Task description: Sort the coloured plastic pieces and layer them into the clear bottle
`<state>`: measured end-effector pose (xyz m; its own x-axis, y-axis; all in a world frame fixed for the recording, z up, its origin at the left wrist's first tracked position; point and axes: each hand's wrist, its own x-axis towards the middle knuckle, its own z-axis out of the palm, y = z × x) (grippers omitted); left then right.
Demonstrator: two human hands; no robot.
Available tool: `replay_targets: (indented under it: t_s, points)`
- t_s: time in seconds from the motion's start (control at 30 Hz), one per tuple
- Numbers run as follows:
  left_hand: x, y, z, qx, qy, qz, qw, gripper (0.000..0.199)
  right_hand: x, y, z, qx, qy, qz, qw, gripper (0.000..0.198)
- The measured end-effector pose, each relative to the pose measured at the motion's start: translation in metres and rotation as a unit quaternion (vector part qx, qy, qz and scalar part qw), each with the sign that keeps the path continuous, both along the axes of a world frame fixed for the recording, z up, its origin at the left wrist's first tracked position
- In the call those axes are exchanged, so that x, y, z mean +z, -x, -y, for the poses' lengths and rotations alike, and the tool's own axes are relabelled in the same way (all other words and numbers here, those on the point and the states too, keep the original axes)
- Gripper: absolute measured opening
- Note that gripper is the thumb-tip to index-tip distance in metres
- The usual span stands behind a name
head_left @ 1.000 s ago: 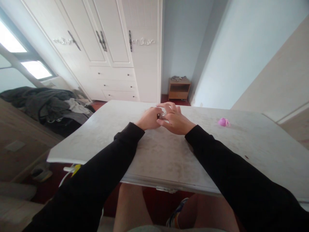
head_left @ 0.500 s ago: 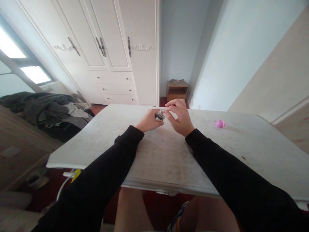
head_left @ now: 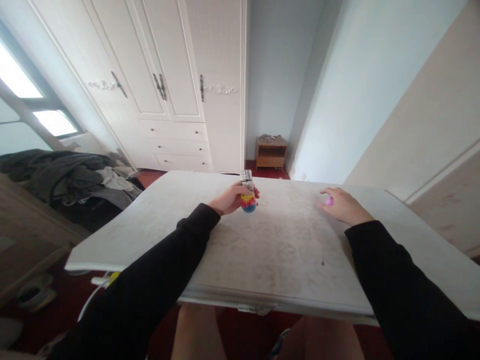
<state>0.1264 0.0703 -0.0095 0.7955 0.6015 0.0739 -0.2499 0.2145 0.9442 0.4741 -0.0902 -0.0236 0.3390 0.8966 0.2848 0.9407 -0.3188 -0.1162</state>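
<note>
In my left hand (head_left: 232, 199) is a small clear bottle (head_left: 247, 184) with an uncapped, threaded neck. It stands nearly upright above the table, its rounded bottom downward, with yellow, red and blue layers inside. My fingers wrap round its middle. On the right, my right hand (head_left: 343, 205) reaches over a small pink thing (head_left: 329, 201) on the table. Thumb and fingers are apart and curved about it, hiding most of it; no firm grip shows.
The white table (head_left: 262, 255) has a small dark speck (head_left: 323, 263) near its front. A white wardrobe (head_left: 221, 135) and a small wooden cabinet (head_left: 272, 154) stand behind. Dark clothes (head_left: 67, 175) are heaped at the left.
My right hand has left the bottle's mouth and moved right to the pink thing. My left hand has tipped the bottle, so its side and coloured layers now show. The view has shifted slightly.
</note>
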Motion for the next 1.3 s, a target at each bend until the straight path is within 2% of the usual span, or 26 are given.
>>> replay_targets:
  t_s: [0.07, 0.13, 0.23, 0.3, 0.37, 0.47, 0.53, 0.63, 0.83, 0.97, 1.1, 1.17, 1.23, 1.3]
  points:
    - [-0.001, 0.001, 0.000, -0.024, 0.019, 0.004, 1.000, 0.029, -0.005, 0.000, 0.002, 0.022, 0.014, -0.014, 1.000, 0.036]
    - [-0.003, 0.001, 0.000, -0.039, 0.008, -0.009, 0.999, 0.030, -0.005, 0.005, -0.001, 0.039, 0.000, -0.041, 0.998, 0.029]
    - [-0.003, 0.000, 0.002, -0.038, -0.078, -0.041, 0.995, 0.036, 0.002, 0.023, -0.008, 0.062, -0.085, -0.148, 0.983, 0.024]
    - [-0.002, -0.001, 0.004, -0.039, -0.175, -0.072, 0.981, 0.037, 0.009, 0.041, -0.011, 0.108, -0.163, -0.260, 0.946, 0.033]
    - [0.000, -0.002, 0.007, -0.046, -0.271, -0.108, 0.955, 0.037, 0.014, 0.062, -0.012, 0.181, -0.210, -0.354, 0.893, 0.040]
    - [0.002, -0.003, 0.011, -0.041, -0.364, -0.138, 0.920, 0.038, 0.018, 0.090, -0.012, 0.244, -0.229, -0.430, 0.838, 0.043]
    - [0.003, -0.004, 0.013, -0.037, -0.392, -0.146, 0.908, 0.037, 0.018, 0.103, -0.012, 0.280, -0.210, -0.470, 0.811, 0.043]
    - [0.005, -0.003, 0.017, -0.044, -0.396, -0.160, 0.903, 0.037, 0.015, 0.112, -0.011, 0.312, -0.193, -0.502, 0.784, 0.041]
    - [0.011, 0.002, 0.022, -0.079, -0.341, -0.183, 0.918, 0.036, 0.014, 0.115, -0.011, 0.340, -0.191, -0.524, 0.757, 0.031]
    - [0.011, 0.002, 0.023, -0.101, -0.334, -0.175, 0.921, 0.032, 0.015, 0.114, -0.011, 0.331, -0.168, -0.524, 0.766, 0.033]
    - [0.011, 0.002, 0.024, -0.066, -0.351, -0.170, 0.918, 0.036, 0.016, 0.115, -0.009, 0.317, -0.172, -0.513, 0.779, 0.036]
    - [0.013, 0.003, 0.024, -0.070, -0.325, -0.176, 0.926, 0.034, 0.018, 0.117, -0.008, 0.337, -0.199, -0.506, 0.769, 0.032]
    - [0.016, 0.003, 0.024, -0.102, -0.279, -0.185, 0.937, 0.032, 0.020, 0.119, -0.007, 0.363, -0.221, -0.491, 0.760, 0.028]
    - [0.017, 0.004, 0.024, -0.133, -0.249, -0.192, 0.940, 0.032, 0.023, 0.120, -0.005, 0.374, -0.214, -0.478, 0.765, 0.030]
